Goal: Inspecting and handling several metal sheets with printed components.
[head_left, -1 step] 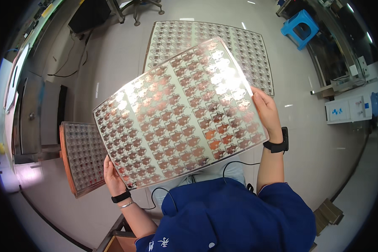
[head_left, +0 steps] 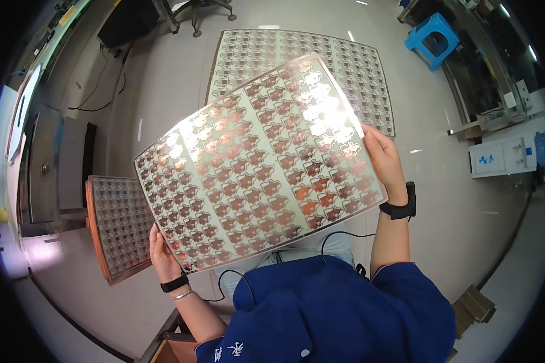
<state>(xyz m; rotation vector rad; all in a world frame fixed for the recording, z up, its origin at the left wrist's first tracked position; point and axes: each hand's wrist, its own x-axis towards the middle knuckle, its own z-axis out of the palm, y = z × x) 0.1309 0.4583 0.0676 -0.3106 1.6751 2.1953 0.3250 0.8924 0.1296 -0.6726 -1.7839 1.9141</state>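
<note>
A large, thin patterned sheet, pale green with rows of small coppery shapes, is held up tilted in front of me. On its lower left corner is my left hand, its fingers mostly behind the sheet. The right edge is gripped by my right hand, thumb along the front and the other fingers partly hidden. Bright glare covers the sheet's upper right part. Beyond it lies a second patterned sheet, partly covered by the one I hold. To the left stands a stack of similar sheets with orange-brown edges.
A blue plastic stool stands at the far right beside dark equipment. Below that is a white box. Grey metal cabinets line the left side. Brown cardboard pieces lie at the lower right. A black cable runs across my lap.
</note>
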